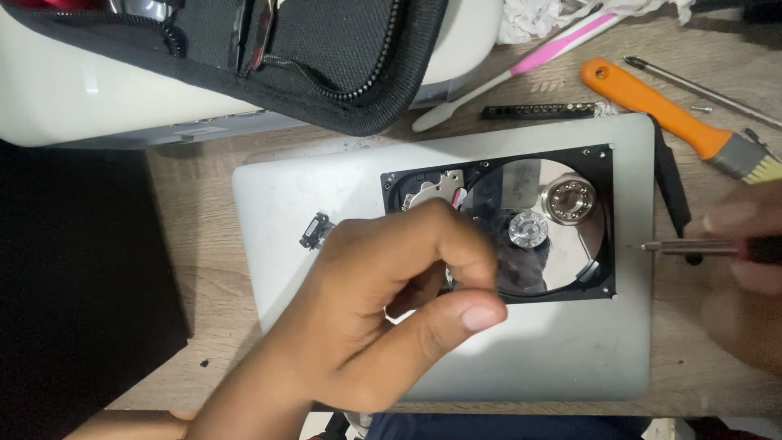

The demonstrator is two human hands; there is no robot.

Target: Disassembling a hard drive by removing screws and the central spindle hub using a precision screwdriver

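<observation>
An opened hard disk drive (599, 175) with a shiny platter (562, 261) and a metal spindle hub (528, 227) lies on a closed silver laptop (538, 350). My left hand (383, 318) hovers over the drive's left part with fingers curled and thumb out; whether it pinches anything is hidden. At the right edge, my right hand (745, 269) grips a small screwdriver (692, 246), its tip pointing left, just right of the drive. A loose ball bearing ring (570, 200) rests on the platter.
A small dark part (314, 231) lies on the laptop's left side. Behind are an orange-handled brush (652, 102), a pink and white toothbrush (521, 69), a black bit strip (538, 111), a thin metal rod (700, 80) and a black zip case (326, 49) on a white box (73, 90).
</observation>
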